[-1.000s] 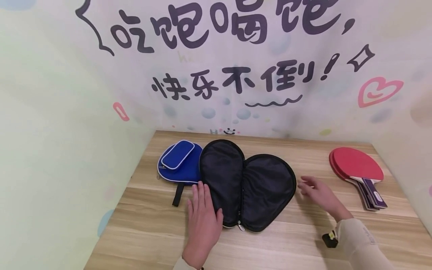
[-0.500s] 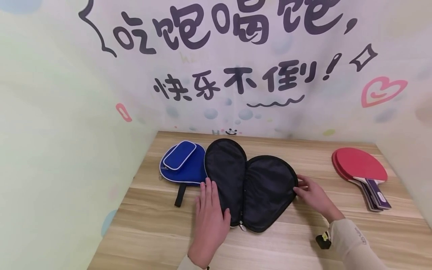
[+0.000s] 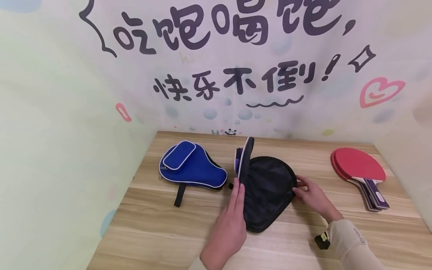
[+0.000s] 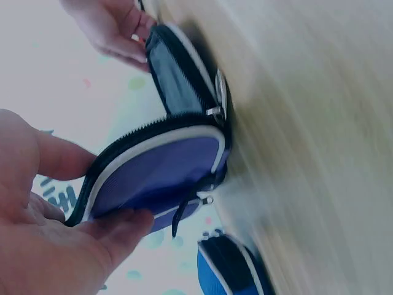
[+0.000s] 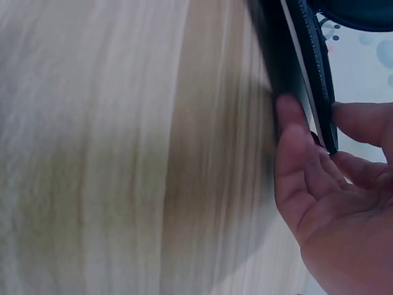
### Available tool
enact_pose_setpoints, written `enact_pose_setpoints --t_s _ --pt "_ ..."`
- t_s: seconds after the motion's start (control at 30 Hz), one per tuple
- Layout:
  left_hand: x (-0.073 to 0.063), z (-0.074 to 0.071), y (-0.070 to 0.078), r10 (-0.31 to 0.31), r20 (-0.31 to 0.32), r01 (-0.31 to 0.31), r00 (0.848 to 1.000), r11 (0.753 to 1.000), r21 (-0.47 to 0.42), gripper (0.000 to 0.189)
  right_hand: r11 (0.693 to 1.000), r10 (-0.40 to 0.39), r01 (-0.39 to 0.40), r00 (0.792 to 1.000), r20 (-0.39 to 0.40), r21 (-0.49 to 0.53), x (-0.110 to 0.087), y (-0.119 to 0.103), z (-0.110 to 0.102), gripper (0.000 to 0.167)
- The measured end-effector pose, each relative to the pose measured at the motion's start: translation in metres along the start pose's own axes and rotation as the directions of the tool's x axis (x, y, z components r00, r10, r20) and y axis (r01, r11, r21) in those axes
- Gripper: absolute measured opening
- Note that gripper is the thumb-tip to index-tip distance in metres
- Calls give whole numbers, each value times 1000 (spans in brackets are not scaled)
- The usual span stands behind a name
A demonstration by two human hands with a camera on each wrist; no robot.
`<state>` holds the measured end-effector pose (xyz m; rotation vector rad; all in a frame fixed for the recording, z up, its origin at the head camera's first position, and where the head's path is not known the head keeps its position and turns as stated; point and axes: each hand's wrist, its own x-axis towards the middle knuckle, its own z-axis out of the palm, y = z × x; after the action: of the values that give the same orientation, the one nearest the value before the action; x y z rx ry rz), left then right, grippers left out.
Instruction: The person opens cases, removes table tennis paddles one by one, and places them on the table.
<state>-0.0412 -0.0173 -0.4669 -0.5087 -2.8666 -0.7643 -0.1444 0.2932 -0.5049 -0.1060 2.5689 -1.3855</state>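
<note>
Your left hand (image 3: pixel 227 228) pinches the rim of the raised left half of a black-lined, paddle-shaped fabric zip case (image 3: pixel 268 191), which stands open near the middle of the light wood-grain table (image 3: pixel 162 228). Your right hand (image 3: pixel 315 198) grips the right rim of the other half, which lies on the wood. The raised half is nearly upright, its purple, pale-piped outside turned left.

The step seems to be swinging that half over to the right. Let your right hand steady the lower half so that the case does not skid, and guide the upper half round its hinge in one smooth arc, matching rim to rim. The fabric will probably bend at the narrow end, so support it there. Mind the silvery metal zip slider (image 4: pixel 214 112), sitting where the halves meet: it could catch the lining if the edges fold inward. Let the right fingers slip clear of the rim before the halves touch.

The flat blue case with white piping (image 3: pixel 206 170) lies just to the left; the two red paddles with purple handles (image 3: pixel 359 165) lie stacked well apart, at right.
</note>
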Motion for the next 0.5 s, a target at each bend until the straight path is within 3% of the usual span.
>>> enact_pose_setpoints --t_s 0.23,0.5 --pt "-2 12 5 51 26 -49 998 995 -84 103 996 17 -19 1000 16 92 1 -1 1 64" --pt "-6 24 9 141 -38 -141 989 990 7 87 986 36 -34 999 -11 161 0 -4 3 59"
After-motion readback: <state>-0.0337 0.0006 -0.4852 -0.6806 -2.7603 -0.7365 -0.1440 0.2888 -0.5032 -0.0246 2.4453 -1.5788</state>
